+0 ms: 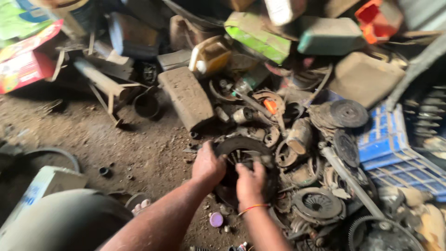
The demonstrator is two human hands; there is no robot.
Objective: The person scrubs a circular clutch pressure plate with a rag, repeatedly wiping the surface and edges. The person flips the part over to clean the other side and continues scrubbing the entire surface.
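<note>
Left hand: our left hand [207,163] was clamped on the rim of the dark clutch plate [241,153], centre of frame.
Right hand: our right hand [251,182] pressed on the plate's lower face, fingers curled.
Risk: we judged greasy metal could slip from us, pinching fingers.
Clutter: the scrap pile [316,153] right of it might shift and snag.

Dirt floor [116,135] under me; brick [188,96] lying flat on it. Right of brick: heap of clutch plates [318,204]. Left of brick: small pipe ring [105,171].
</note>
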